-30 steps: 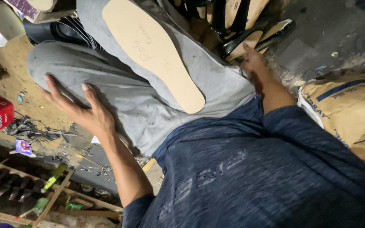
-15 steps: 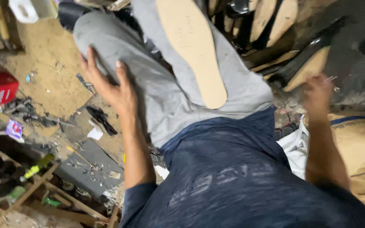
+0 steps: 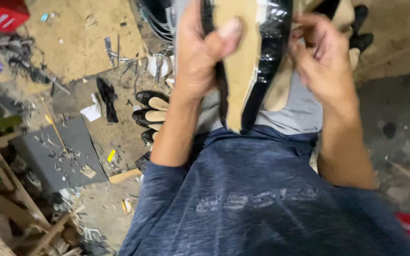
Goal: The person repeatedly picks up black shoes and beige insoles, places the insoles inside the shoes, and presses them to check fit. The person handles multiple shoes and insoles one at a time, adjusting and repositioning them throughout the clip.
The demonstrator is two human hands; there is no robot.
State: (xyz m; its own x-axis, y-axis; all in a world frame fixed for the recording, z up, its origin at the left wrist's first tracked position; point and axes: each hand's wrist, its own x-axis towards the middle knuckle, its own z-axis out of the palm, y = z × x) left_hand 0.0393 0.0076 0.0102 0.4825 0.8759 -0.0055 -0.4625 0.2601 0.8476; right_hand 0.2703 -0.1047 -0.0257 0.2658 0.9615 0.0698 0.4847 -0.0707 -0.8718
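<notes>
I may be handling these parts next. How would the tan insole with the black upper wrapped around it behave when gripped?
The tan insole probably stays fairly stiff: it holds a flat, straight shape where the left hand pinches it. The glossy black upper looks thinner and floppier, creasing under the right hand, and perhaps slick. The pair seems light.

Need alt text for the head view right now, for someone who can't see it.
Both hands hold a shoe upper with a tan insole and black edges over the lap: left hand grips it, thumb on the insole, right hand at its black edge. Black shoes lie on the littered floor.
</notes>
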